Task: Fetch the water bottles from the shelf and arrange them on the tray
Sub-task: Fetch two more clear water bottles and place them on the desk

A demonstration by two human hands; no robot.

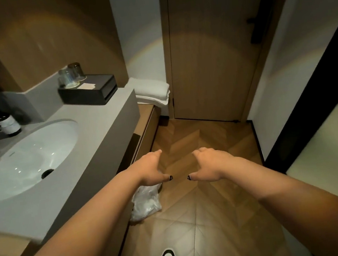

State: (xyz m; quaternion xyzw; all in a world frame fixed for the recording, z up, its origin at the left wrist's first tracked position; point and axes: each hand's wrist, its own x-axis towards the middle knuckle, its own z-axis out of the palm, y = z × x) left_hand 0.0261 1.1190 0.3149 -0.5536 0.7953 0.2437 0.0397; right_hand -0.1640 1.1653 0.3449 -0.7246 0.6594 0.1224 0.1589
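Both arms stretched forward over the wooden floor (208, 219), left hand (151, 169) and right hand (209, 164) empty, fingers curled downward, thumbs apart, touching nothing. On the grey surface (98, 124): one black tray (88, 93) carrying two upturned glasses (71, 75). One soap bottle (6, 121) beside one sink (25, 157). No water bottles in view.

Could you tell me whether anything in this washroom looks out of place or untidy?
One thing: a crumpled plastic bag lies on the wooden floor against the counter base, below the left hand. The glasses and towels look tidy.
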